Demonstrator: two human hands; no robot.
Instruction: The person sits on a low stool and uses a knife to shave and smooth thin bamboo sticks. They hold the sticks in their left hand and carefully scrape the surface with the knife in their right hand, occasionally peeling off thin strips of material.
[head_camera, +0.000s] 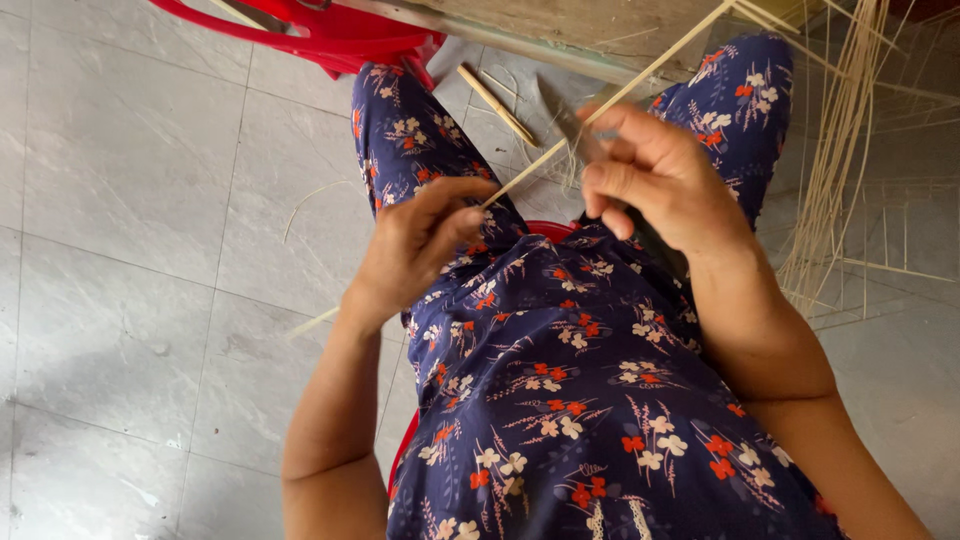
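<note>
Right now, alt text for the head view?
Seated person's left hand and right hand hold a long thin bamboo strip over a floral-print lap. The right also grips a knife; loose strips lie right.

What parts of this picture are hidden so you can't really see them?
- Head view: the knife handle is covered by the right hand; only the blurred blade shows.
- The bamboo strip runs off the top edge; its near end is hidden in the left hand.
- The red stool is mostly covered by the flowered dress.
- The thin strips at right are cut off by the top edge.
</note>
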